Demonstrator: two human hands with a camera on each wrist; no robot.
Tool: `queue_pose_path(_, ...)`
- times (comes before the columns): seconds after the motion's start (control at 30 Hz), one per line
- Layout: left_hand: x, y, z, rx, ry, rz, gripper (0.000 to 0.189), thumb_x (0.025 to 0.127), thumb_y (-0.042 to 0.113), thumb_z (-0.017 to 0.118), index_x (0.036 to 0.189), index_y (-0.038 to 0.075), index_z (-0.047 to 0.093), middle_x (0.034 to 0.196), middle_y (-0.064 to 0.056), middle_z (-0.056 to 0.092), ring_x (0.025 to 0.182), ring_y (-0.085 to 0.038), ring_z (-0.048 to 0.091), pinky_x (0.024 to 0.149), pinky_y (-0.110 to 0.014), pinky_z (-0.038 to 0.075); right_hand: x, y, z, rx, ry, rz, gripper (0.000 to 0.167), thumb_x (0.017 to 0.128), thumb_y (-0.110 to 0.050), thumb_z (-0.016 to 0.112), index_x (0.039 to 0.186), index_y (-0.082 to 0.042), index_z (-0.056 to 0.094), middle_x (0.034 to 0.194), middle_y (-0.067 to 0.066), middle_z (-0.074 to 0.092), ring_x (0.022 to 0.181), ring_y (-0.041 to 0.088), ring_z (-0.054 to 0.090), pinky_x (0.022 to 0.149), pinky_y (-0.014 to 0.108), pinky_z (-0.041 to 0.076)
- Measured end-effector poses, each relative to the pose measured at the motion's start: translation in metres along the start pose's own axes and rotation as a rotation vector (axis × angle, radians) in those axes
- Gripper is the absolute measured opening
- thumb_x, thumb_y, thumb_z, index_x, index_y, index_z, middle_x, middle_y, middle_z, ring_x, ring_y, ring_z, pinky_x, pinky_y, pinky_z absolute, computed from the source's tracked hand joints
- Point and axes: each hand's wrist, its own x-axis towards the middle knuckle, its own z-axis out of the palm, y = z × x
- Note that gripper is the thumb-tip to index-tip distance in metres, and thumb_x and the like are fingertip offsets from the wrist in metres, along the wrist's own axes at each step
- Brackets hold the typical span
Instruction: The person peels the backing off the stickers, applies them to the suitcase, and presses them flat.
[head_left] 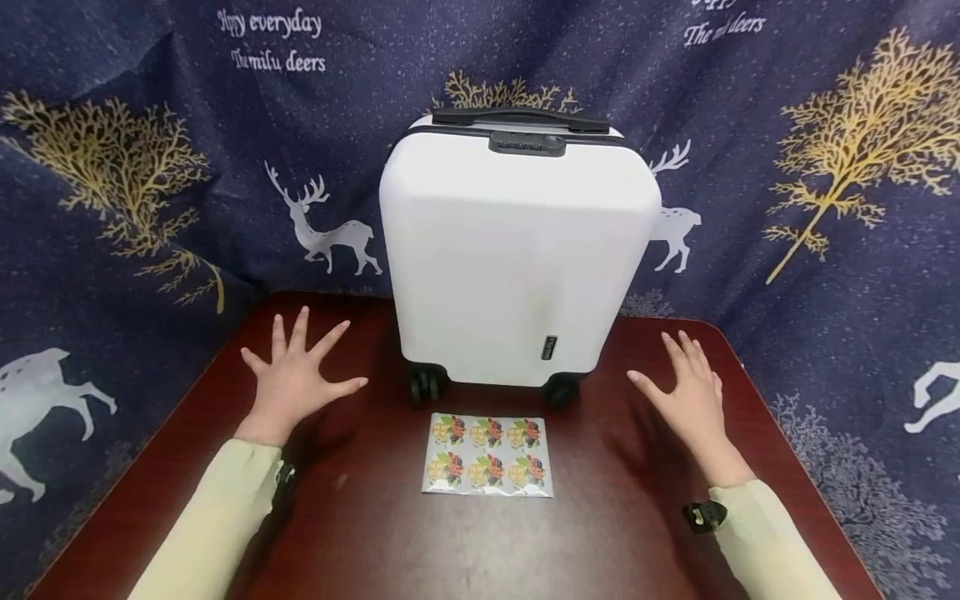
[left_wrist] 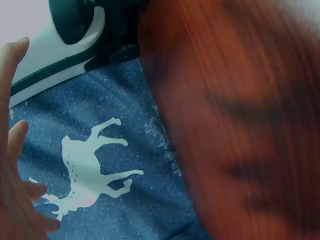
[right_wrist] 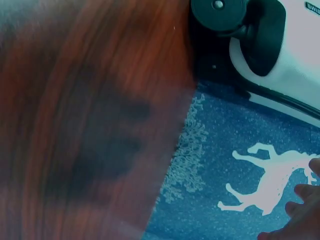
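A white hard-shell suitcase (head_left: 510, 258) stands upright at the far middle of the table, its black top handle (head_left: 521, 118) folded down. In front of its wheels lies a flat sheet of round fruit stickers (head_left: 487, 457), printed in two rows. My left hand (head_left: 288, 379) hovers left of the suitcase with fingers spread, holding nothing. On the other side my right hand (head_left: 690, 396) is held over the table, fingers apart and likewise holding nothing. Both wrist views catch the suitcase's lower corner, with a black wheel (right_wrist: 219, 12) in the right wrist view, and only part of each hand.
The dark red-brown wooden table (head_left: 360, 533) reaches back to a navy cloth (head_left: 337, 108) with white deer and golden trees. A combination lock (head_left: 527, 143) sits near the suitcase's top edge. Black straps (head_left: 705, 517) circle the wrists at the pale sleeves.
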Motion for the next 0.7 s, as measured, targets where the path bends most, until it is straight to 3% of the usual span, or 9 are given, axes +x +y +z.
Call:
queue_pose_path(0.3,-0.009,0.009,0.014,-0.014,0.037,-0.017,0.088,0.08,0.058,0.077,0.154,0.024,0.043,0.164,-0.031,0.024,0.15,-0.059,0.017,0.099,-0.096,0.01,-0.012,-0.006,0.012,0.104,0.067,-0.026,0.076,0.092,-0.038,0.073,0.153,-0.005,0.044,0.16,0.026,0.038,0.147,0.052,0.032,0.115,0.073,0.029)
queue_pose_path(0.5,-0.016,0.013,0.02,-0.038,0.075,-0.009,0.083,0.08,0.056,0.078,0.15,0.021,0.049,0.161,-0.029,0.032,0.147,-0.055,0.027,0.101,-0.094,0.014,-0.021,-0.015,0.014,0.159,0.106,-0.042,0.067,0.092,-0.029,0.075,0.148,-0.003,0.05,0.152,0.027,0.048,0.142,0.048,0.04,0.115,0.067,0.033)
queue_pose_path(0.7,-0.024,0.02,0.022,-0.076,0.027,-0.026,0.082,0.083,0.053,0.076,0.151,0.018,0.047,0.16,-0.028,0.035,0.145,-0.051,0.034,0.105,-0.089,0.023,-0.029,-0.023,0.016,0.221,0.1,-0.04,0.061,0.091,-0.023,0.075,0.144,-0.002,0.054,0.149,0.026,0.051,0.14,0.045,0.044,0.114,0.064,0.035)
